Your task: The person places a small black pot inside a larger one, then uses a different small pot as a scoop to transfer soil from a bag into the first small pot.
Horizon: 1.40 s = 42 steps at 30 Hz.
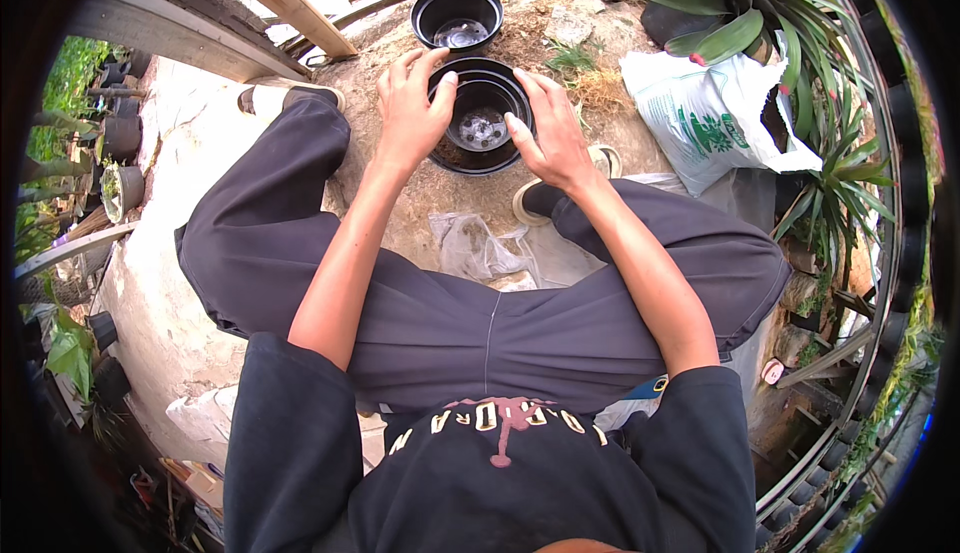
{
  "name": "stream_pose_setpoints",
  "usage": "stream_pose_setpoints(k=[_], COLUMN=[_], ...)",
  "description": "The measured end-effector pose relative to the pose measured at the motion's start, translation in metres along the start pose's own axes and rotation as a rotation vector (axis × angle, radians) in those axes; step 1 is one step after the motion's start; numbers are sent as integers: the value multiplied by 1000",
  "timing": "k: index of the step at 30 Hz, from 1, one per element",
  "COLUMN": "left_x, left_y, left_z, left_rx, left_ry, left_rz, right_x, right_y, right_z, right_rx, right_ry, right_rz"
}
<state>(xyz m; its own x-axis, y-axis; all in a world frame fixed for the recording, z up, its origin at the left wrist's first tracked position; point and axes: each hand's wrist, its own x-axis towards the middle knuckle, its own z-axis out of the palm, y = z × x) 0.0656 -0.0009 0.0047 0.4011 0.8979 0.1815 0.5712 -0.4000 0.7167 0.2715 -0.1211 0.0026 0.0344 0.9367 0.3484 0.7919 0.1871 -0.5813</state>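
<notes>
A round black plastic pot (484, 165) stands on the ground between my feet. Inside it is a smaller dark ring, perhaps a second pot nested there, with drainage holes in a pale-speckled bottom and some soil at the near side. My left hand (412, 106) is on the left of the rim, its thumb over the edge. On the right side, my right hand (555, 129) has its fingers along the rim and its thumb inside. Just beyond stands another black pot (456, 36), with nothing but light marks visible on its bottom.
A torn white bag (679, 114) with green print and dark contents leans at the right, beside broad-leaved bromeliads (739, 9). Dry roots and grass (596, 87) lie right of the pots. Clear plastic (480, 245) lies between my legs. Wooden planks (277, 1) stand far left.
</notes>
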Motion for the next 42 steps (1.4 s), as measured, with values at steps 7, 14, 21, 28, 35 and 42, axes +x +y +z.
stream_pose_setpoints(k=[7, 14, 21, 28, 35, 42], left_x=[-5, -17, -23, -24, -24, -24], left_y=[-86, -73, -68, -61, -53, -60], left_z=[20, 24, 0, 0, -4, -1], left_rx=[-374, -676, -666, -762, -785, -847], left_ry=[-241, -282, -391, -354, -395, -420], left_rz=[-452, -602, -631, -665, -706, -715], right_x=[18, 43, 73, 47, 37, 36], right_y=[-22, -22, -62, -52, -43, -41], right_z=[22, 14, -1, 29, 38, 41], right_rx=[-189, -200, -143, -112, -125, -119], right_ry=[-220, -273, 62, -104, -203, -217], right_rz=[-178, -58, -66, -75, -65, -81])
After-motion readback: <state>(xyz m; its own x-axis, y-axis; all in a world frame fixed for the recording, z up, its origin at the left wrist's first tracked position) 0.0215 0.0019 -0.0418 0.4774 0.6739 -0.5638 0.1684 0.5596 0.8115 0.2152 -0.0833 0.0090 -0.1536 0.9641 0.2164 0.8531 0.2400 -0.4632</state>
